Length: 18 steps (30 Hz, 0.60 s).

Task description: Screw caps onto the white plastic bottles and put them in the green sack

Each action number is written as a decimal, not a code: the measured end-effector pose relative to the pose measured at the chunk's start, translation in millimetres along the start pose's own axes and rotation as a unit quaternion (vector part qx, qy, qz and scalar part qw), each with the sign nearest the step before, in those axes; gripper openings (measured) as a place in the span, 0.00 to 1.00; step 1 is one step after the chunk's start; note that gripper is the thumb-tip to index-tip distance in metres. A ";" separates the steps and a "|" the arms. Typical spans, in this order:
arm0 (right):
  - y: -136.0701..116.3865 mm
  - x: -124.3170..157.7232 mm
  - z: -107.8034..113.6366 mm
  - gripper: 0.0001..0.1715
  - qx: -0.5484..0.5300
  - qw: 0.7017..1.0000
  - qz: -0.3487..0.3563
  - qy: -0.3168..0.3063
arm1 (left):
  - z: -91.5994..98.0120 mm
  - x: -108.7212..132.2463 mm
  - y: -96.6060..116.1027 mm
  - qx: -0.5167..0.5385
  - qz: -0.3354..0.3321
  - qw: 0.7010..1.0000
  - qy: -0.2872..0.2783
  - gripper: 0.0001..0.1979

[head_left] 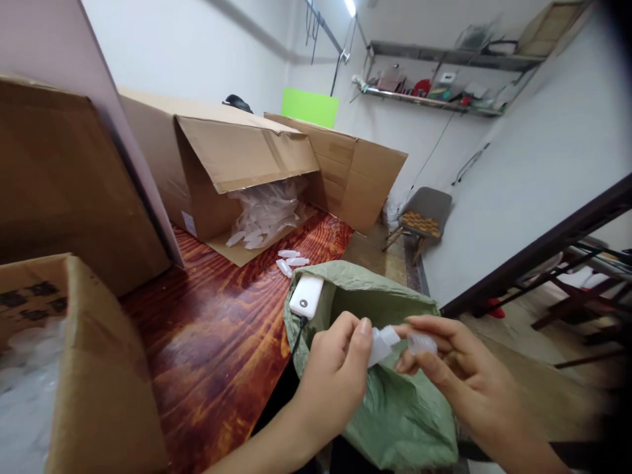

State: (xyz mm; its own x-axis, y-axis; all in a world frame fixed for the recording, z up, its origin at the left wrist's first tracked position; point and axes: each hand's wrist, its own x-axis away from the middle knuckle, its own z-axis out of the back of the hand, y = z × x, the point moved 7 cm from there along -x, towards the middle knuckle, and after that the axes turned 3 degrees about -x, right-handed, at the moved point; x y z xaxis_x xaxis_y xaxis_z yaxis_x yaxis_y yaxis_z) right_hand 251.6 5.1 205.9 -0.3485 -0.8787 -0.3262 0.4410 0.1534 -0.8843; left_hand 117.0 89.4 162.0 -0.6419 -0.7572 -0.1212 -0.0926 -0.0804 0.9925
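My left hand (338, 368) is closed around a small translucent plastic bottle (382, 345), its threaded neck pointing right. Between the thumb and fingers of my right hand (461, 375) is a clear plastic cap (422, 343), a short way apart from the bottle's neck. Both hands are over the mouth of a green woven sack (405, 408), whose inside is mostly hidden. A white power bank (307, 295) with a black cable rests at the sack's left rim. Several similar pale bottles (291, 259) lie on the red wood-grain table (212, 322) behind it.
An open cardboard box (251, 155) on its side holds a plastic bag of bottles (269, 209). At the lower left, another carton (101, 368) contains translucent plastic pieces (29, 388). A grey chair (424, 210) stands beyond the table, under a wall shelf (444, 105).
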 end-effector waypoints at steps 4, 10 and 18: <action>-21.4 -2.5 -6.4 0.10 0.133 0.984 0.110 -0.051 | -4.9 3.3 5.1 -0.073 -0.026 0.996 -0.036 0.22; -38.9 7.6 -11.6 0.11 0.197 0.955 0.195 -0.105 | -12.5 -1.0 -2.2 0.010 0.034 0.997 -0.065 0.24; -55.2 25.3 -10.1 0.12 0.324 0.893 0.293 -0.109 | -36.4 10.6 -17.8 0.159 0.196 0.951 -0.179 0.22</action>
State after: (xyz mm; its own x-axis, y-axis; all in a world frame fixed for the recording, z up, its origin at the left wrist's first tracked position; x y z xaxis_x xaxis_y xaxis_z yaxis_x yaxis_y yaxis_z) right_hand 210.1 -21.0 243.2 0.2385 -0.8113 -0.5338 0.9053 0.3847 -0.1803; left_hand 139.5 59.2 143.8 -0.8874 -0.4147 0.2016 0.0186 0.4047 0.9143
